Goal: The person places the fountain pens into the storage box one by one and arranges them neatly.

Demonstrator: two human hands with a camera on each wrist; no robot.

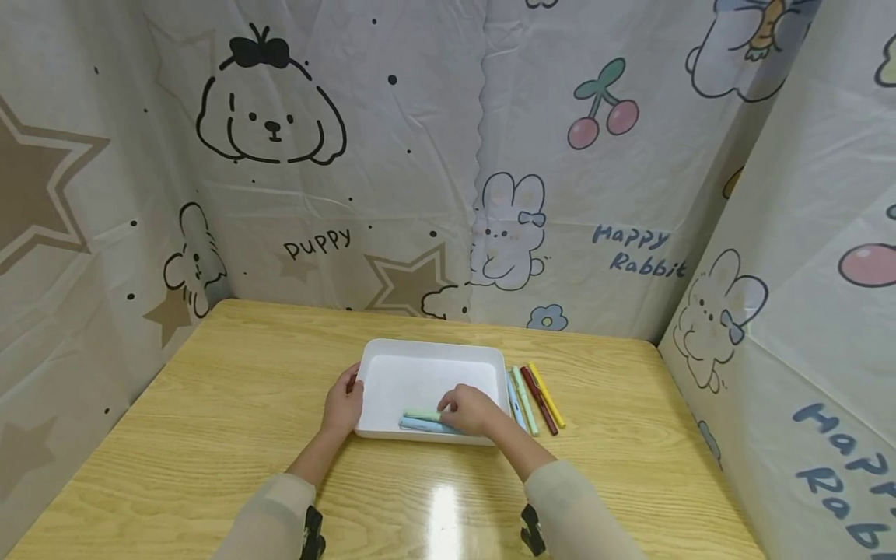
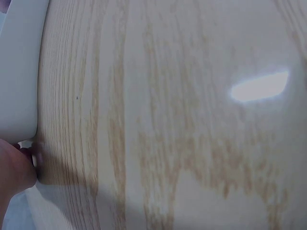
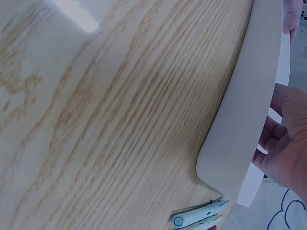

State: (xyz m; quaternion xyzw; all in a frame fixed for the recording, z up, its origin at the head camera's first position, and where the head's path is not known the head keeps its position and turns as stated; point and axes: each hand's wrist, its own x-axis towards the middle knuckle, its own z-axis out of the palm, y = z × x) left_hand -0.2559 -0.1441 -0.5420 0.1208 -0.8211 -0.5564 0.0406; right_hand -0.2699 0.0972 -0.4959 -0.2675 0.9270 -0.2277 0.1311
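Observation:
A white tray (image 1: 392, 354) lies on the wooden table (image 1: 231, 404). My left hand (image 1: 348, 398) grips its left rim near the front corner; the left wrist view shows only the tray's wall (image 2: 19, 72) and part of that hand (image 2: 14, 167). My right hand (image 1: 451, 408) reaches inside the tray, fingers curled on the end of a pale green pen (image 1: 422, 414). A blue pen (image 1: 418, 425) lies just in front of it. In the right wrist view the right hand (image 3: 288, 148) shows behind the tray's wall (image 3: 244, 120).
Several pens lie side by side on the table right of the tray: light blue (image 1: 513, 397), green (image 1: 525, 403), red (image 1: 539, 400), yellow (image 1: 547, 395). Two pen ends (image 3: 196, 218) show in the right wrist view. Cartoon-print curtains (image 1: 420, 155) close off three sides.

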